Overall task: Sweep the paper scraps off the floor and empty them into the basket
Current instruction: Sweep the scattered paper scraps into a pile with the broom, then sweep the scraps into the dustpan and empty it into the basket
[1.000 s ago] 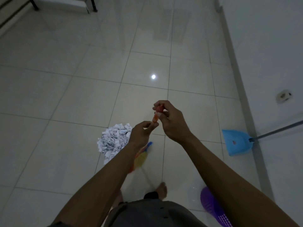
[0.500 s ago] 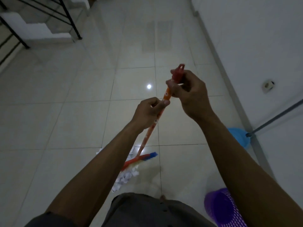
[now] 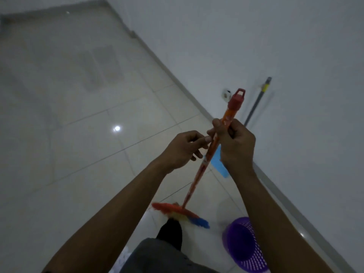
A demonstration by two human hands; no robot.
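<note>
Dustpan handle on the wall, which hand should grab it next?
Probably the left hand: it sits loose beside the broom, which the right hand grips. The dustpan handle leans to the right, though.

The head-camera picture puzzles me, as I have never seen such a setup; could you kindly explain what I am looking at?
There is no machine: a person wears one wide-angle camera on the head, looking down at their own two bare arms. The right hand grips an orange broom near its red cap. The left hand has fingertips at it, though whether it grips is unclear. The broom's multicoloured bristles are down at the tiled floor, where a purple basket stands. By the wall is a blue dustpan with a long grey pole.
</note>
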